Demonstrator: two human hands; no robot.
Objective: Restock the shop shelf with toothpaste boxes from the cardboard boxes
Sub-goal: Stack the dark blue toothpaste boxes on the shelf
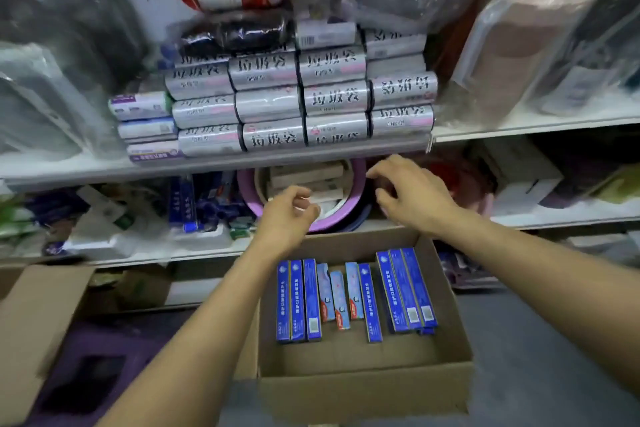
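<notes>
Far left: a second brown cardboard box [38,322] stands open on the floor, one flap raised; its contents cannot be made out.
Middle shelf, left: dark blue toothpaste cartons [183,204] stand among white plastic packets on the white metal shop shelf [207,163].
Left hand [287,215]: raised in front of the shelf, fingers loosely curled towards the thumb with a gap between, nothing seen in them.
Upper shelf, centre: silver rolls of bin bags [301,104] with black lettering are stacked in rows.
Below them: a round lilac plastic basin [362,177] sits tilted on the middle shelf with pale flat boxes inside.
Floor, centre: an open brown cardboard carton [363,385] holds long blue toothpaste boxes [313,302] lying side by side, with a few lighter blue-and-red ones between them.
Right hand [412,194]: at the basin's right rim, fingers bent and spread apart, gripping nothing visible.
Far right: plastic-wrapped goods [526,45] fill the upper shelf.
</notes>
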